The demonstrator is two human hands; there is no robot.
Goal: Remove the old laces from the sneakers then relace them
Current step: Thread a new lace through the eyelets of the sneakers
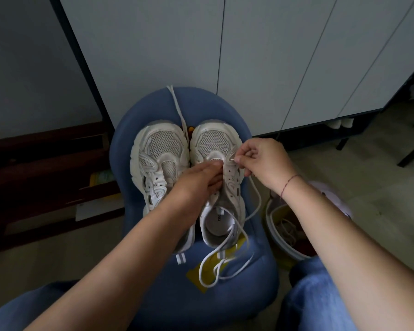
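On a blue chair seat [237, 295] the left sneaker [160, 161] stands touching the right sneaker [213, 139], toes pointing away. The left hand [198, 181] lies on the right sneaker's tongue, grip apart, fingers straight and pressing. The right hand [265, 161] has its grip clamped on the tip of the white lace [257, 197] at a front eyelet. The slack trails over the heel.

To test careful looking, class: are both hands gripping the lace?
No, only the right hand pinches the lace; the left hand presses straight fingers on the sneaker.
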